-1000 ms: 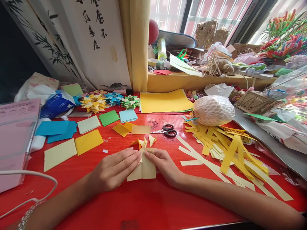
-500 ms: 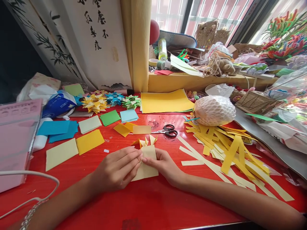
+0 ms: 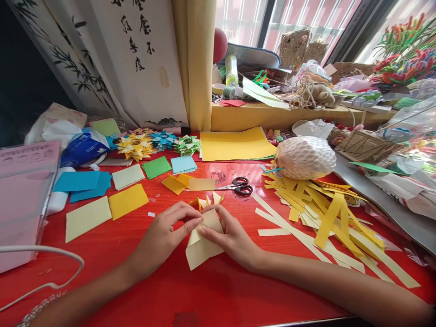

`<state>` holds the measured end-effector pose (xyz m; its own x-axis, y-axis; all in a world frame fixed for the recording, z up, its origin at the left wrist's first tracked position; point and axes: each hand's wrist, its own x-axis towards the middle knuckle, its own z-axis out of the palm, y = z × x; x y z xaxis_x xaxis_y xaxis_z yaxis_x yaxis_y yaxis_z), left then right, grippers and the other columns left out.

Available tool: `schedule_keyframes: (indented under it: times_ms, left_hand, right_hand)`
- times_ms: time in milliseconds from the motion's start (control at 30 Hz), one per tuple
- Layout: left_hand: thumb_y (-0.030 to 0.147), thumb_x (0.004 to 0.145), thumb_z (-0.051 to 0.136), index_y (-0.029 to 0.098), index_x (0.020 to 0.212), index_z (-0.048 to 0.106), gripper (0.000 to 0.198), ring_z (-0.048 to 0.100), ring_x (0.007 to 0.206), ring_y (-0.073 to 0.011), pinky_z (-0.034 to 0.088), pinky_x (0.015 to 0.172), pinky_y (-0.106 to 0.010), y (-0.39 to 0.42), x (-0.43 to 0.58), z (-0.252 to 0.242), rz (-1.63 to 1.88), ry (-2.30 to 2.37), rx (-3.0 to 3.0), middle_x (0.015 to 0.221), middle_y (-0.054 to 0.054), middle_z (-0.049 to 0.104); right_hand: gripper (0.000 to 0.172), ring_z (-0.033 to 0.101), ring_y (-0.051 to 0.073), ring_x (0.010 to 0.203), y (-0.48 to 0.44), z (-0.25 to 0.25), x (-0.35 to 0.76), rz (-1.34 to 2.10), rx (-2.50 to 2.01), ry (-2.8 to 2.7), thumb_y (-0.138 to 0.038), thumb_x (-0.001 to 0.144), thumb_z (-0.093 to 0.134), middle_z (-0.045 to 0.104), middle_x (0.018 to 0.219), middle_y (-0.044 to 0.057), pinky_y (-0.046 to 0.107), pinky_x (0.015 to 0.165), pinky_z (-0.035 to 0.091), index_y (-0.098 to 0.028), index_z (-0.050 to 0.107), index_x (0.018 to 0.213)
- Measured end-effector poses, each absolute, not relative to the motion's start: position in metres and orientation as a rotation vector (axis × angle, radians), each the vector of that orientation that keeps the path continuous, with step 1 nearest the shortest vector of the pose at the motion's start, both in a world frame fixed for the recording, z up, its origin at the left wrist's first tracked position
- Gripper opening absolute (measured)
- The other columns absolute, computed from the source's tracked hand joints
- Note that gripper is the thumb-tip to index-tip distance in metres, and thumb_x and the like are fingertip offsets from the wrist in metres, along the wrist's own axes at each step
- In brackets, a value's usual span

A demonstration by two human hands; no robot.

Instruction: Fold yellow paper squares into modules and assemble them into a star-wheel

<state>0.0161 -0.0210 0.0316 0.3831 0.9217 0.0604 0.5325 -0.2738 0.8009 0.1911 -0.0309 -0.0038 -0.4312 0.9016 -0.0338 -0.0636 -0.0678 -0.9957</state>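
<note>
Between my two hands is a pale yellow sheet of paper (image 3: 200, 250), tilted and bent, with one corner pointing toward me. My left hand (image 3: 170, 236) pinches its upper left side between thumb and fingers. My right hand (image 3: 235, 236) grips the right side, thumb on top and fingers curled behind. Just beyond my fingertips lie small folded paper pieces (image 3: 217, 198) in yellow and cream, partly hidden by the hands. Farther off, black-handled scissors (image 3: 241, 186) rest beside a small cream paper rectangle (image 3: 201, 184).
Paper stacks in yellow (image 3: 128, 201), cream (image 3: 87, 219), blue (image 3: 76, 181) and green (image 3: 156, 168) lie left. Folded paper stars (image 3: 135, 146) sit behind them. Paper strips (image 3: 327, 218) heap at right beside a net-wrapped round object (image 3: 305, 157). A white cable (image 3: 68, 250) loops at left.
My left hand has shifted slightly back and opened its grip into a thumb-and-finger pinch. The pale yellow paper has turned, and its lower corner now hangs toward me.
</note>
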Motion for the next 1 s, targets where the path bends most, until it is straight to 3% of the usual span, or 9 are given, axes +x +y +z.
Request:
schedule_keyframes:
  times_ms: [200, 333, 433, 600, 800, 900, 1000]
  left_hand:
    - [0.037, 0.083, 0.049, 0.023, 0.086, 0.063, 0.02, 0.06, 0.083, -0.0173, 0.047, 0.073, -0.025, -0.02, 0.017, 0.027, 0.73, 1.254, 1.925, 0.088, 0.0, 0.066]
    - [0.035, 0.083, 0.05, 0.025, 0.091, 0.062, 0.017, 0.061, 0.079, -0.0163, 0.048, 0.061, -0.022, -0.022, 0.017, 0.023, 0.805, 1.307, 1.966, 0.089, 0.0, 0.067]
    - [0.035, 0.084, 0.049, 0.025, 0.093, 0.06, 0.018, 0.061, 0.078, -0.0152, 0.046, 0.055, -0.02, -0.024, 0.016, 0.021, 0.822, 1.335, 1.929, 0.09, 0.001, 0.067]
    - [0.034, 0.085, 0.047, 0.024, 0.095, 0.057, 0.017, 0.059, 0.078, -0.0143, 0.042, 0.049, -0.018, -0.025, 0.016, 0.019, 0.793, 1.365, 1.889, 0.088, 0.001, 0.065]
    - [0.029, 0.087, 0.045, 0.023, 0.091, 0.056, 0.013, 0.056, 0.081, -0.0131, 0.044, 0.069, -0.021, -0.024, 0.018, 0.017, 0.706, 1.2, 1.973, 0.086, 0.001, 0.059]
    - [0.026, 0.087, 0.045, 0.022, 0.091, 0.056, 0.012, 0.054, 0.08, -0.0127, 0.043, 0.07, -0.022, -0.024, 0.018, 0.015, 0.718, 1.16, 2.019, 0.084, 0.0, 0.056]
    - [0.023, 0.087, 0.045, 0.021, 0.092, 0.056, 0.013, 0.054, 0.081, -0.0126, 0.043, 0.072, -0.021, -0.026, 0.017, 0.013, 0.782, 1.131, 2.026, 0.085, 0.0, 0.055]
  right_hand:
    - [0.044, 0.053, 0.013, 0.076, -0.03, 0.0, 0.19, 1.606, -0.94, -1.464, -0.036, 0.079, 0.057, 0.056, 0.092, 0.001, 0.024, 0.065, 0.044, -0.028, 0.041, 0.119]
    - [0.06, 0.055, 0.017, 0.09, -0.03, -0.001, 0.188, 1.664, -0.888, -1.408, -0.033, 0.074, 0.064, 0.056, 0.104, 0.003, 0.027, 0.074, 0.045, -0.031, 0.035, 0.127]
    - [0.065, 0.056, 0.018, 0.088, -0.03, -0.004, 0.187, 1.674, -0.889, -1.409, -0.033, 0.073, 0.065, 0.057, 0.101, 0.003, 0.029, 0.074, 0.045, -0.032, 0.032, 0.129]
    - [0.062, 0.055, 0.018, 0.082, -0.03, -0.007, 0.188, 1.61, -0.95, -1.426, -0.035, 0.074, 0.063, 0.059, 0.095, 0.004, 0.029, 0.069, 0.045, -0.031, 0.035, 0.129]
    - [0.051, 0.055, 0.019, 0.085, -0.028, -0.003, 0.19, 1.525, -1.017, -1.463, -0.035, 0.076, 0.061, 0.06, 0.097, 0.003, 0.029, 0.07, 0.045, -0.028, 0.044, 0.123]
    - [0.046, 0.054, 0.02, 0.095, -0.028, -0.003, 0.188, 1.558, -0.961, -1.462, -0.034, 0.077, 0.059, 0.058, 0.108, 0.004, 0.029, 0.076, 0.044, -0.025, 0.046, 0.121]
    - [0.038, 0.056, 0.018, 0.088, -0.028, -0.005, 0.187, 1.593, -0.958, -1.473, -0.034, 0.077, 0.06, 0.06, 0.102, 0.004, 0.027, 0.073, 0.044, -0.021, 0.052, 0.112]
